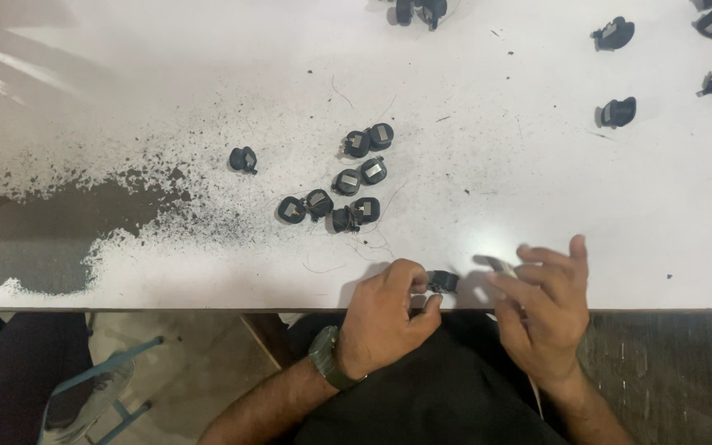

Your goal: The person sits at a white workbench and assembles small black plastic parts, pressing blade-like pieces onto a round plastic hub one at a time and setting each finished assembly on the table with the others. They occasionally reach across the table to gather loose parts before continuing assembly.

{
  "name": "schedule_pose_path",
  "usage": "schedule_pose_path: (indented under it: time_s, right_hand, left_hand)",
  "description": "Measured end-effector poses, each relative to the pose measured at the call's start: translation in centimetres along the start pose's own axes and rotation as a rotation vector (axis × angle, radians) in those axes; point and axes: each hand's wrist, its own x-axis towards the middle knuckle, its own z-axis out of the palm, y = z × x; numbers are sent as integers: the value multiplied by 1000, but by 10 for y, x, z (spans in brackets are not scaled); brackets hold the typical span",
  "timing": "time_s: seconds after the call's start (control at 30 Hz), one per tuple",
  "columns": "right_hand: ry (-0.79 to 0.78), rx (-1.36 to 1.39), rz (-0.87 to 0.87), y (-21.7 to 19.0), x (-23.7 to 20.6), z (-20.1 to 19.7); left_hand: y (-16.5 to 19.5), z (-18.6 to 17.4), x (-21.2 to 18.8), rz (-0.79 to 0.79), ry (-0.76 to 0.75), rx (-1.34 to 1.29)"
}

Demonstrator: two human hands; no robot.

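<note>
Two hands at the near edge of a white worktop [537, 189], seen from above.

Left hand [385, 317]: curled, thumb and fingertips pinching a small black part [443, 282] that sits at the worktop's front edge, just right of the knuckles. Dark wristwatch [329, 358] on this wrist.

Right hand [547, 309]: fingers loosely spread and bent, close beside the black part but apart from it. A pale thin object [502, 265] shows at its fingertips; blurred, so whether the hand grips it cannot be told.

Cluster of eight like black parts [348, 183] with grey metal faces, mid-worktop, well beyond the hands; several touch one another in pairs.

Single black part [243, 159], alone, left of the cluster.

Further black parts [618, 112] scattered toward the far right corner, with two more [420, 11] at the top edge.

Dark powder and a worn grey patch [67, 218] spread over the worktop's left side, thinning into specks toward the cluster. A few thin wire strands [372, 243] lie between cluster and hands.

Below the worktop edge: dark clothing [438, 387] over the person's lap, and at lower left a shoe [92, 395] resting on a blue stool frame [121, 363].
</note>
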Motion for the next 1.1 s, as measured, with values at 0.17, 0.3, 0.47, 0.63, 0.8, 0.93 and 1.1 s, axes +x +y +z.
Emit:
schedule_pose_path:
  time_s: [0.17, 0.3, 0.47, 0.63, 0.8, 0.93, 1.1]
  right_hand:
    - [-258, -22, 114, -1, 13, -3]
    - [-304, 5, 135, -8, 13, 3]
    - [-330, -25, 113, -8, 16, 4]
    - [-362, -36, 96, -11, 13, 9]
    - [-368, -65, 95, -12, 11, 12]
    - [-364, -76, 100, -15, 11, 12]
    - [-264, -51, 113, -15, 6, 8]
  left_hand:
    - [3, 2, 7, 272, 75, 237]
    - [1, 2, 7, 326, 138, 235]
    - [-4, 2, 7, 328, 158, 171]
    - [-6, 4, 7, 354, 156, 154]
    - [-6, 3, 6, 391, 185, 153]
    - [-4, 2, 5, 355, 162, 118]
    - [-29, -27, -5, 206, 230, -72]
